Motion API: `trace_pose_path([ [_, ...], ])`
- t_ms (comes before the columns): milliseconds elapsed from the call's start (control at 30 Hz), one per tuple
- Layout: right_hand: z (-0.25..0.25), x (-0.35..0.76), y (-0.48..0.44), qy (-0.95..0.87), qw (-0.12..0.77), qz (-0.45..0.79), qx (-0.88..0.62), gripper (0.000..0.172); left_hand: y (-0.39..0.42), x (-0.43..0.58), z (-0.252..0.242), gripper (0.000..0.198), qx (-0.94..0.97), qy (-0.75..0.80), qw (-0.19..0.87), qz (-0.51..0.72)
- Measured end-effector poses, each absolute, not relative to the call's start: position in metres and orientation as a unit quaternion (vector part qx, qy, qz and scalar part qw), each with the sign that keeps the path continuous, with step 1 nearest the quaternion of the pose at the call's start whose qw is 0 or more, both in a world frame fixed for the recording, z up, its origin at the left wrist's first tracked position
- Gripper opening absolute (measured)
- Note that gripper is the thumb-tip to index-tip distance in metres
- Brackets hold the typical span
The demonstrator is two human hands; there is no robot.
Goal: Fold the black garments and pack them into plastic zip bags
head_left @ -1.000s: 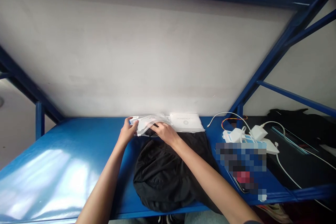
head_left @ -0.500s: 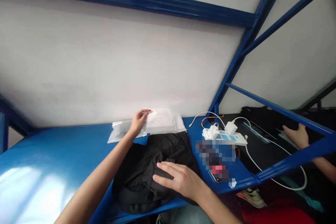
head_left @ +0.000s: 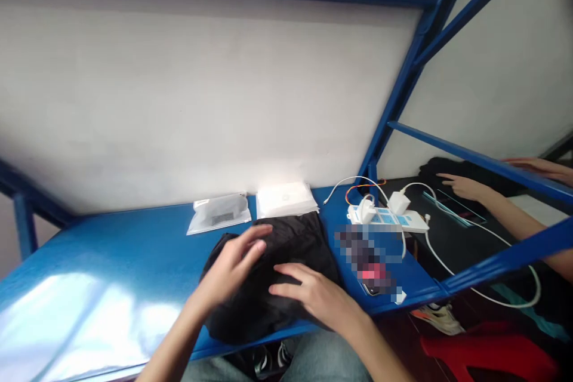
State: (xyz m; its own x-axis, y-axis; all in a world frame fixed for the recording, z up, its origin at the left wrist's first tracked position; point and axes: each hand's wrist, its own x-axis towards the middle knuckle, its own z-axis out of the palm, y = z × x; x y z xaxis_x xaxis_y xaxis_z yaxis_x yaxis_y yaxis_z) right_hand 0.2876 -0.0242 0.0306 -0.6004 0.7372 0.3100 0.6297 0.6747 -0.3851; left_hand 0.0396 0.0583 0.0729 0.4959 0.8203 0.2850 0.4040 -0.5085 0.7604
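Observation:
A black cloth garment lies bunched on the blue tabletop in front of me. My left hand is above the garment's left side, fingers apart and holding nothing. Over its right part my right hand spreads its fingers; I cannot tell how firmly it touches the cloth. Behind the garment, against the wall, lies a stack of clear plastic bags. To its left is a frosted zip bag with something grey and a dark patch inside.
On the right stands a white power strip with chargers and white cables. A blurred-out phone-like item lies nearer. Beyond the blue frame bar, another person's hands rest on dark cloth. A red stool is below right.
My left hand has left the plastic bags at the back and come down over the garment. My right hand's fingers have spread slightly. The view has tilted down a little.

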Motion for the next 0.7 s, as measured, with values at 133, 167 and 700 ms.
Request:
trace_pose_path([
  [133, 0.056, 0.304, 0.005, -0.898, 0.23, 0.155, -0.341, 0.085, -0.003, 0.037, 0.052, 0.045, 0.802, 0.393, 0.29, 0.345],
  [167, 0.057, 0.307, 0.012, -0.9, 0.233, 0.156, -0.334, 0.088, -0.008, 0.039, 0.048, 0.045, 0.803, 0.397, 0.273, 0.352],
  [700, 0.009, 0.308, -0.062, -0.562, 0.445, 0.391, -0.577, 0.047, -0.017, 0.139, 0.026, 0.079, 0.841, 0.512, 0.079, 0.155],
])
